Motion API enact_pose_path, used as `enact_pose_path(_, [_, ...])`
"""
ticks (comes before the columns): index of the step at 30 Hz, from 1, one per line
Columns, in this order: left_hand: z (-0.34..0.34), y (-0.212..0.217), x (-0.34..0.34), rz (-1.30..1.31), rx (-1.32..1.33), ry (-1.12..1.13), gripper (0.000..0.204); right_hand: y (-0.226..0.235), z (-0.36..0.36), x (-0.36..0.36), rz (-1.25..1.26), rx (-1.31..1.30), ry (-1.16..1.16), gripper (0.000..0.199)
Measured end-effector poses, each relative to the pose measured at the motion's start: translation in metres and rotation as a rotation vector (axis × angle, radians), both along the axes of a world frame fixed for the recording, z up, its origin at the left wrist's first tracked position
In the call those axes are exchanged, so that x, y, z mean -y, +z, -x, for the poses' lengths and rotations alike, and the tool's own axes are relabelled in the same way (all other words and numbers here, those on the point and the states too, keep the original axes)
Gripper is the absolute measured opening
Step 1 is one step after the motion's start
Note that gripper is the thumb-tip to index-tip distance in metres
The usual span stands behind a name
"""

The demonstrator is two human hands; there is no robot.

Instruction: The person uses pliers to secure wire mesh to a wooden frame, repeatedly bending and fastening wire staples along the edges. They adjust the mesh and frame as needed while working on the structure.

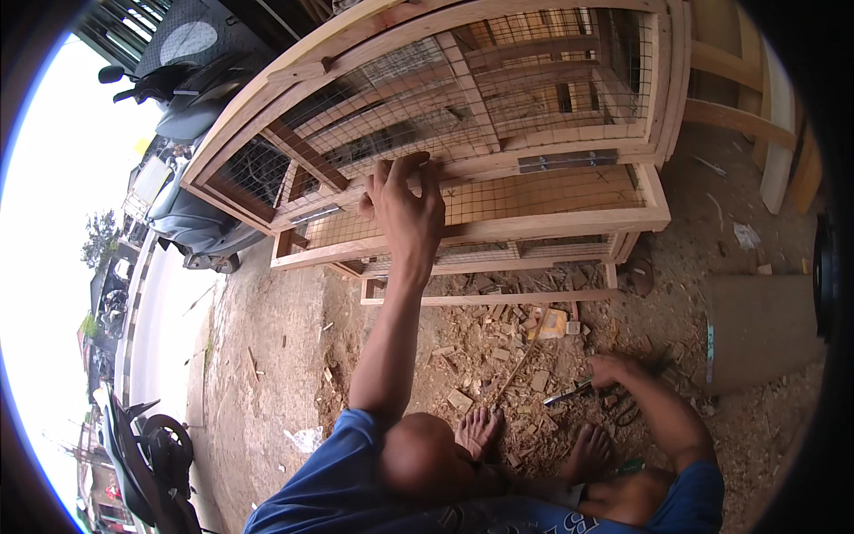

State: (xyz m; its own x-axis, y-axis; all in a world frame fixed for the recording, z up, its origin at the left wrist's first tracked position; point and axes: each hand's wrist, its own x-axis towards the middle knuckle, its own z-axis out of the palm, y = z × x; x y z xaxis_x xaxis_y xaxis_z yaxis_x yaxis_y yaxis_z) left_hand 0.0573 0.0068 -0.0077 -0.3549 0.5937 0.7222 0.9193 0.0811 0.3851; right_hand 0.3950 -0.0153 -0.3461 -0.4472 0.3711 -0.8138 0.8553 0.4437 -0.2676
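Left hand [405, 200] rests on wooden cage [498, 133]; right hand [614, 369] grips pliers [569, 392].

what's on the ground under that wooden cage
Under the wooden cage, offcut wood blocks and sawdust cover the dirt near its lower frame. The left hand rests on the cage's front rail. Ground farther back under the cage is hidden by its frame and mesh.

My shirt sleeves [338, 472] are plain blue. The cage [498, 116] I touch is pale tan wood with a grey grid of wire mesh. Light wood scraps [498, 343] speckle the brown dirt ground [267, 356].
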Motion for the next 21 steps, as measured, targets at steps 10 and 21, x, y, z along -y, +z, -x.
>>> enact_pose_path(10, [0.002, -0.002, -0.008, -0.064, -0.106, 0.062, 0.020, 0.021, 0.002, -0.002, 0.012, -0.017, 0.059, 0.051])
enact_pose_path(21, [0.009, -0.004, -0.012, -0.139, -0.202, 0.032, 0.019, 0.023, 0.001, 0.004, -0.047, -0.009, 0.071, 0.047])
